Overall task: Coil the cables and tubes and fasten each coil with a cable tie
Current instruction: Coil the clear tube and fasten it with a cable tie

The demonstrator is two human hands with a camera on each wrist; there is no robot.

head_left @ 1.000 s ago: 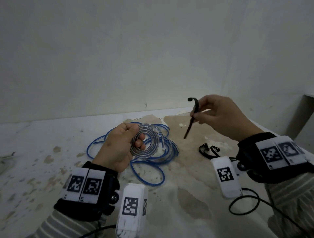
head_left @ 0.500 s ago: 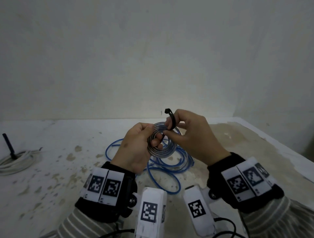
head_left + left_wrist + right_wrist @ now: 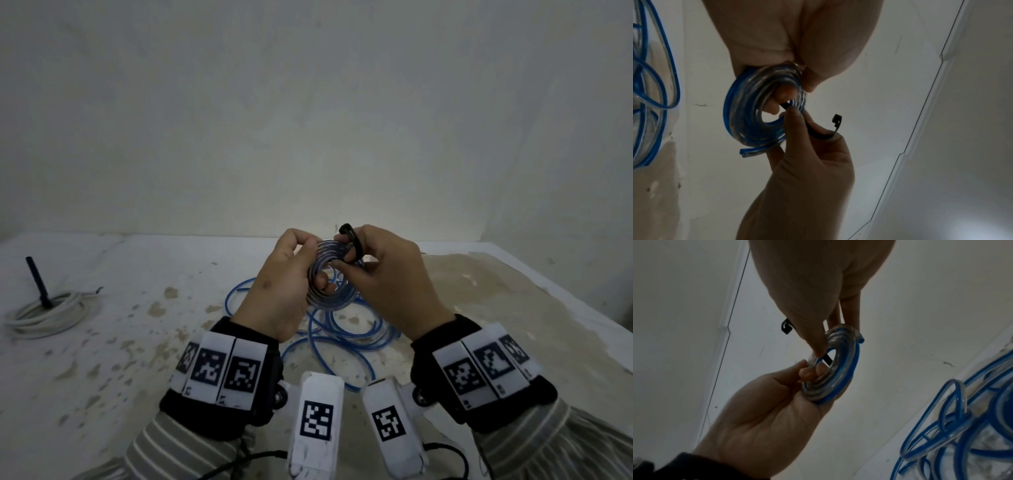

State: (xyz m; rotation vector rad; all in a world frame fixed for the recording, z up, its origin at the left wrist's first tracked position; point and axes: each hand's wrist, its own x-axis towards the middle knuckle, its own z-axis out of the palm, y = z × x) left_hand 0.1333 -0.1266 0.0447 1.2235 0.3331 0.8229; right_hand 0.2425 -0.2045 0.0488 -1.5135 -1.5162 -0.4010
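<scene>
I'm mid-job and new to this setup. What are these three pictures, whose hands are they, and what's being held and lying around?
No robot here: a person works bare-handed, wearing cameras. One picture looks down from the head; the other two look along each wrist at the fingers. The left hand grips a small coil of clear blue-striped tube. The right hand pinches a black cable tie and pokes its tip through the coil's centre; the tie is not yet closed. On the stained white table lie a loose blue tube below the hands and, far left, a white cable coil.
</scene>
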